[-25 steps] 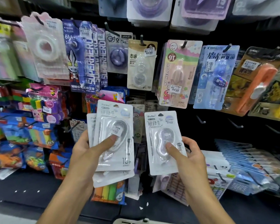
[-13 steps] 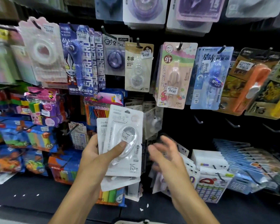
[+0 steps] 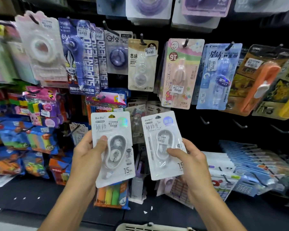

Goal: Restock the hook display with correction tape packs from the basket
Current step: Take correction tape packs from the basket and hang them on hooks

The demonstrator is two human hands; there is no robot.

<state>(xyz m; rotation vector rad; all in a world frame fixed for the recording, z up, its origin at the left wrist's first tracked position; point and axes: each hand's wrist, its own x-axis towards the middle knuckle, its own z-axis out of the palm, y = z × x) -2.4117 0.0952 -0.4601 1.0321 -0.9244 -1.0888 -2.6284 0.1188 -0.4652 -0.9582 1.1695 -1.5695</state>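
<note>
The basket (image 3: 150, 227) is cut off by the bottom edge, so only a strip of its pale rim is seen and its contents are hidden. The top row of hanging packs (image 3: 148, 7) is cropped by the upper edge and blurred. Most of the left hand's fingers (image 3: 102, 142) are concealed behind the left pack (image 3: 113, 147), only the thumb being shown; the same holds for the right hand (image 3: 188, 157) behind the right pack (image 3: 163, 144). Whether further packs are stacked behind the left one cannot be told. The price-label print is too small to be read. Goods at the far left edge (image 3: 0, 52) are smeared by blur.
</note>
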